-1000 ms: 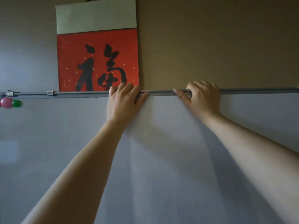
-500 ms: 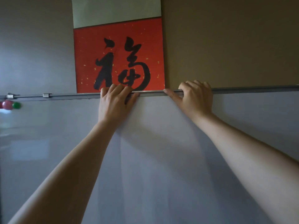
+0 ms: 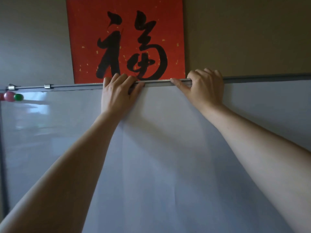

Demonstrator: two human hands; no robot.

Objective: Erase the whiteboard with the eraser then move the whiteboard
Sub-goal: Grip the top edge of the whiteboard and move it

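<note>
Head view: the whiteboard (image 3: pixel 168 165) fills the lower two thirds of the frame, its surface showing no writing where it can be seen, so the erasing step looks finished and the moving step is in hand. No eraser is in view. The left hand (image 3: pixel 117 93) sits at the centre of the frame with its fingers hooked over the board's grey top rail (image 3: pixel 260 77) and its palm flat against the white face. The right hand (image 3: pixel 203 88), just to the right of it, is curled round the same rail, thumb lying along the front edge and fingers over the back. Both hands therefore grip the whiteboard by its top edge, near each other but apart.

In the upper middle of the frame a red calligraphy poster (image 3: pixel 126 39) hangs on the wall behind the board. At the left edge, a pink magnet (image 3: pixel 9 96) and a green magnet (image 3: pixel 18 97) sit just below the rail, and two metal clips (image 3: pixel 48 86) ride on it.

The next move, as I judge it, calls for an even pull from both hands so the board travels level without tipping.

Against the earlier frames, the poster sits further right and larger in the picture, its pale upper strip gone out of frame. The hands have kept the same hold on the rail, so board and viewer seem to have shifted against the wall.
</note>
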